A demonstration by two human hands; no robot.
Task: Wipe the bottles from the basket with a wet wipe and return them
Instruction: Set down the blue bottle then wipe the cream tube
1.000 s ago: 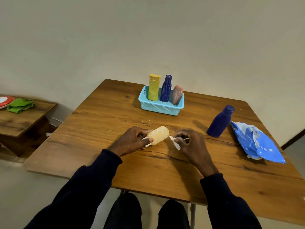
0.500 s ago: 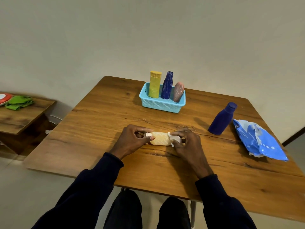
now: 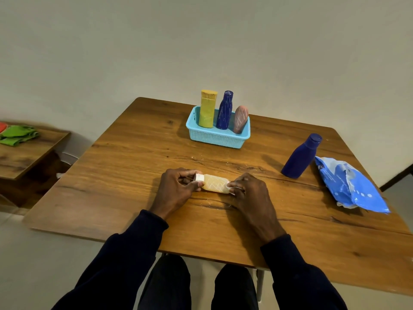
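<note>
Steadying orange bottle [image 3: 215,186] by cap, left hand [image 3: 176,189] pinching; right hand [image 3: 249,193], at 3 o'clock, pressing pinched wet wipe [image 3: 231,189] against base for cleaning

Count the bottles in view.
5: yellow bottle, patterned blue bottle, pink bottle in the basket; plain blue bottle beside the wipes pack; orange bottle between left hand and right hand.
</note>
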